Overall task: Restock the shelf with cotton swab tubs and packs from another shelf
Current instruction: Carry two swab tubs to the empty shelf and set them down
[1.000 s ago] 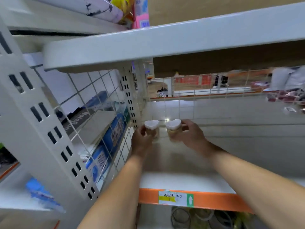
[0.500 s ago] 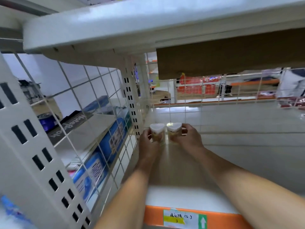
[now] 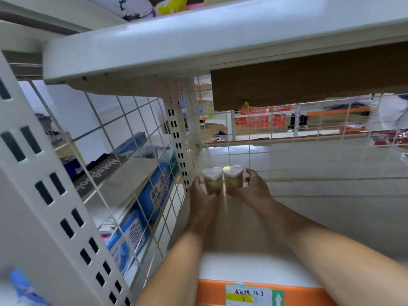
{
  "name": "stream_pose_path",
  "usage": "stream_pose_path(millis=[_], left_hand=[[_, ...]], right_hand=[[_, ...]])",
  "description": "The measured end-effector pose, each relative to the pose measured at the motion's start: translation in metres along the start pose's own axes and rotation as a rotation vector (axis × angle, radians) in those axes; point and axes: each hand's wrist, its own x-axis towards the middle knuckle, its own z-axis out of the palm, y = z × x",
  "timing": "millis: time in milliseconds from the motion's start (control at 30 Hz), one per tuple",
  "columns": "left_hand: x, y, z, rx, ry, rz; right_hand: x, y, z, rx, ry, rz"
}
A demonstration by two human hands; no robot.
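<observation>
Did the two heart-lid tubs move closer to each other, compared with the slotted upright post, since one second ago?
Yes. The left tub and right tub now stand nearly touching, deeper beside the slotted post, with the left hand and right hand around them.

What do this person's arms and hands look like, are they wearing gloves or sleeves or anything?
No gloves and no sleeves show. Both forearms are bare from the bottom edge of the picture up to the wrists. The left hand and the right hand are bare too. No watch, bracelet or ring can be made out, though the fingers are small and partly hidden in this view.
</observation>
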Motion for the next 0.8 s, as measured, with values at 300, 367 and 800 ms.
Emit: stream_pose_path(millis=[300, 367, 800], left_hand=[[-0.036, 0.036, -0.019, 0.067, 0.111, -0.198], [-0.051, 0.051, -0.022, 0.085, 0.090, -0.218], [-0.124, 0.192, 0.073, 0.447, -0.637, -0.119]], right_hand=[[-0.032, -0.011, -0.061, -0.079, -0.038, 0.172], [-0.047, -0.017, -0.078, -0.087, -0.044, 0.191], [-0.147, -0.043, -0.252, -0.306, -0.106, 0.316]])
